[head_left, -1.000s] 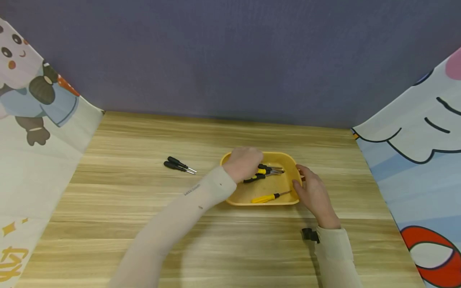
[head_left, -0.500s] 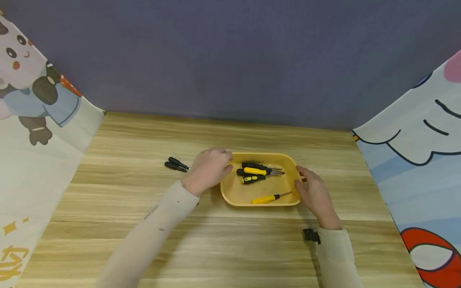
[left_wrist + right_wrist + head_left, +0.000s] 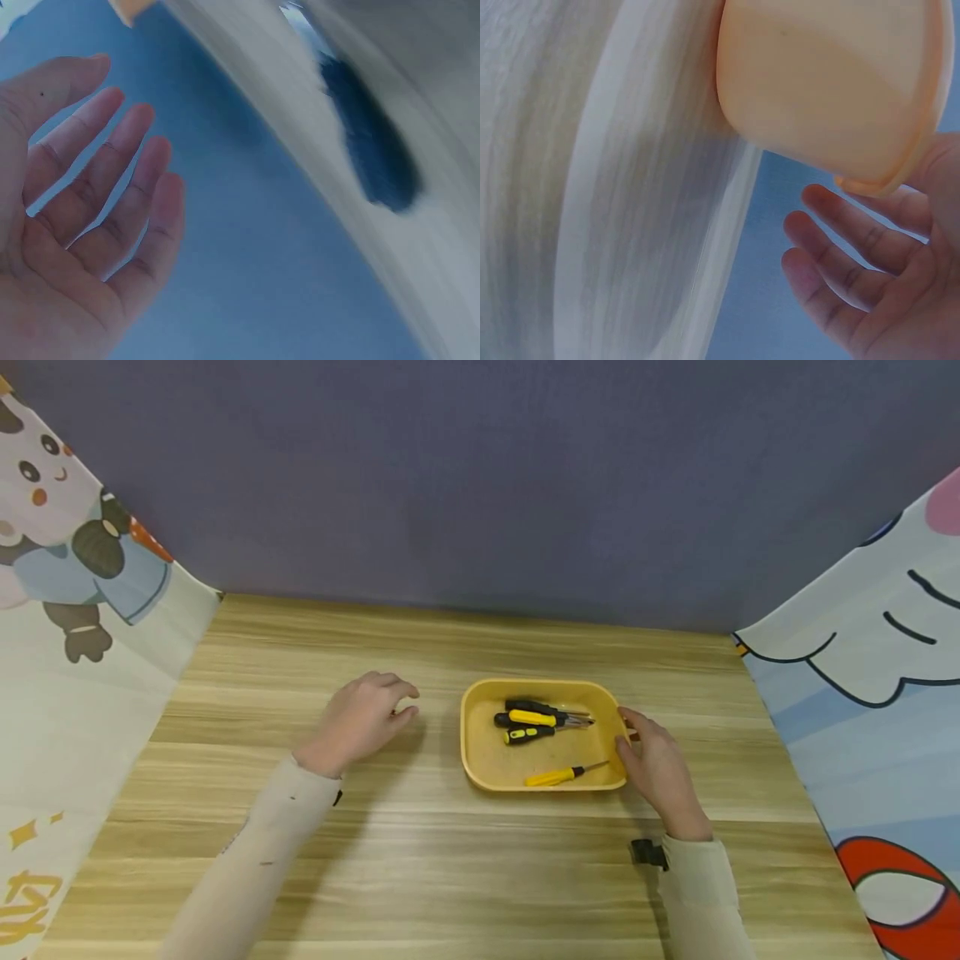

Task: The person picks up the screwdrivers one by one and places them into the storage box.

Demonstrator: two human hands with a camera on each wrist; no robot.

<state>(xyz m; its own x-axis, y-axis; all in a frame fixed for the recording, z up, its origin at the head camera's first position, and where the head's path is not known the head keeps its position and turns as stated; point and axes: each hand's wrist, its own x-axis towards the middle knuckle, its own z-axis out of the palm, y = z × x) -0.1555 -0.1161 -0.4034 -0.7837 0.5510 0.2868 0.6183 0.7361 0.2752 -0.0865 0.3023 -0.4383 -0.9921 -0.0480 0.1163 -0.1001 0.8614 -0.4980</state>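
My left hand hovers over the table left of the yellow plastic basin, its fingers loosely bent and nothing in them. The black screwdrivers under it are hidden in the head view; one black-handled screwdriver shows blurred in the left wrist view, apart from the fingers. My right hand holds the basin's right end, thumb at the rim and the index finger outside; its other fingers are spread loosely below the rim in the right wrist view. Inside the basin lie a yellow screwdriver near the front wall and several black and yellow screwdrivers bunched together.
The wood-grain table ends at a dark blue-grey panel behind. Cartoon-printed sheets flank it on both sides. A small black wrist mount sticks out from the right sleeve.
My left hand has left the basin, emptied, and moved left to above where the two black screwdrivers lay. The right hand stays at the basin's right end.
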